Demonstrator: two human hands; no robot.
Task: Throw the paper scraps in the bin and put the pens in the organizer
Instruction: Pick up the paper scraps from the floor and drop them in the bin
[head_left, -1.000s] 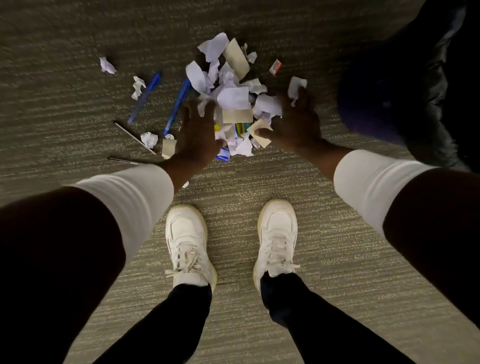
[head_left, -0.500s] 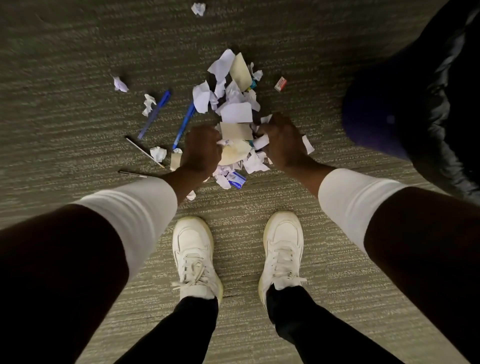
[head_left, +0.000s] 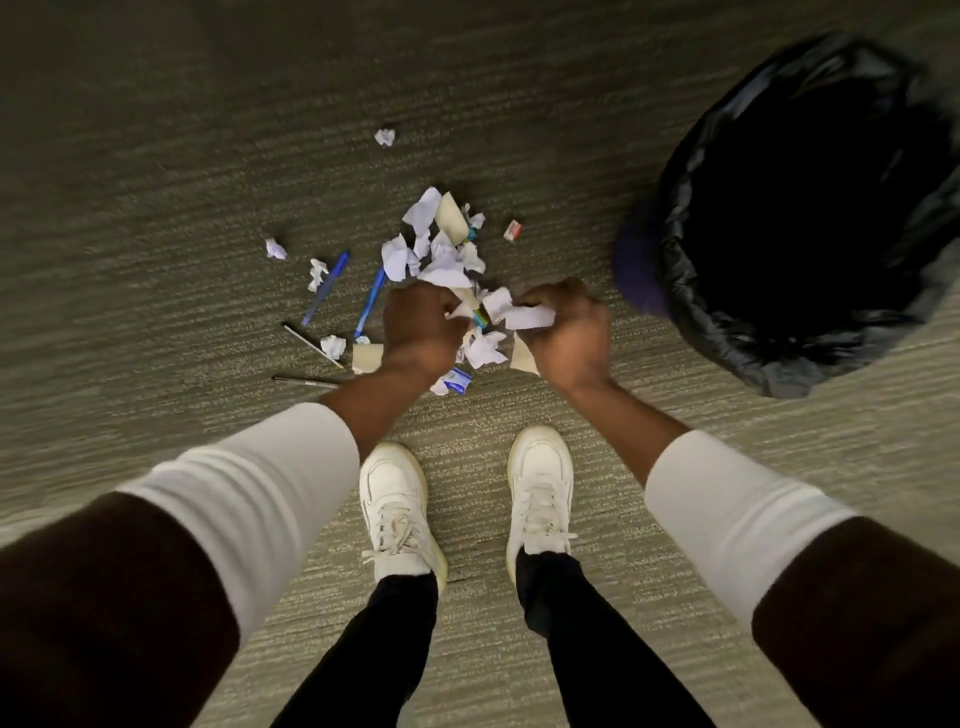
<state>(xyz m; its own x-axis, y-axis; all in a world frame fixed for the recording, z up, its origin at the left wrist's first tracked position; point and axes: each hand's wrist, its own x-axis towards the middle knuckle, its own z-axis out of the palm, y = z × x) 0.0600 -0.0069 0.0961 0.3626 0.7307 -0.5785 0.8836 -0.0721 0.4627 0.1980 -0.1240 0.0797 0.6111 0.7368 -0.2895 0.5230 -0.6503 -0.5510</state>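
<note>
both my hands are fisted on paper scraps (head_left: 441, 249): left hand (head_left: 420, 325), right hand (head_left: 563, 332). the bin (head_left: 810, 218) sits to my right. i should squeeze tight so nothing sheds, leaving the pens (head_left: 371, 301) on the floor (head_left: 156, 156).

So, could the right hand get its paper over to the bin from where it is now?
Probably yes. The right hand is closed on white paper scraps, and the black-lined bin stands open just to its right. Only bare carpet shows between them, with nothing seen blocking the way.
</note>
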